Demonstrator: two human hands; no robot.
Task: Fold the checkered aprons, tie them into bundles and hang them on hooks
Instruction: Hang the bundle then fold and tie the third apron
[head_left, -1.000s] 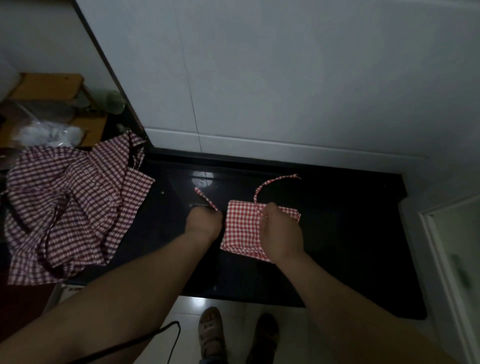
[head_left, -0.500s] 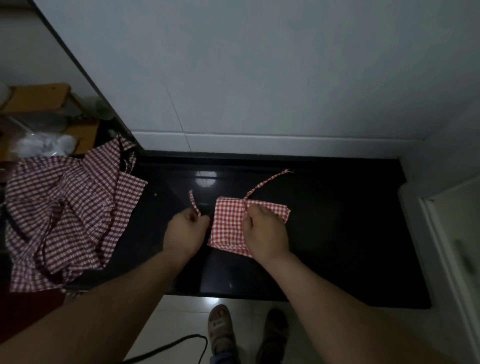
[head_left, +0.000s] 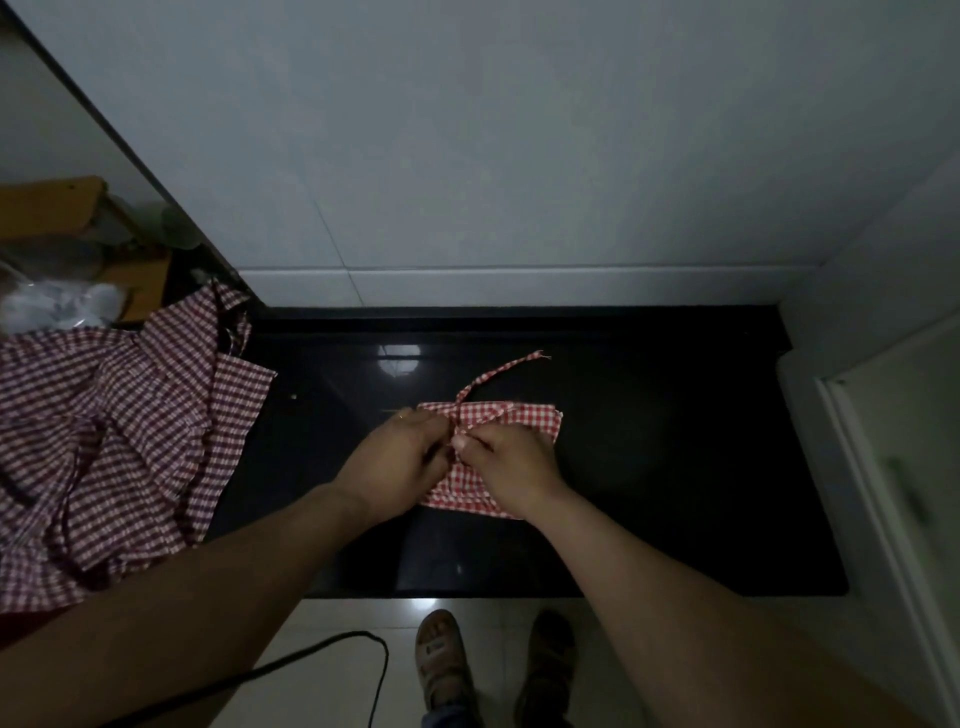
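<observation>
A tie strap (head_left: 500, 370) is pinched between the thumb and forefinger of the right hand (head_left: 514, 467), right at the point where the strap crosses the folded checkered apron (head_left: 519, 418). The left hand (head_left: 397, 460) is closed at the same crossing, its fingers curled tightly in on the strap, so that the two hands are almost touching there. Directly beneath the grip and a little to its right, the folded red-and-white apron is laid flat as a small rectangle on the black countertop (head_left: 665, 467). From the grip, the free end of the strap is led away to the far right and rests on the dark surface. Well to the left of the grip, a heap of unfolded checkered aprons (head_left: 119, 441) is spread over the counter's end. Nearer than the grip, on the pale floor, a black cable (head_left: 332, 649) and two sandalled feet (head_left: 441, 665) are seen.
</observation>
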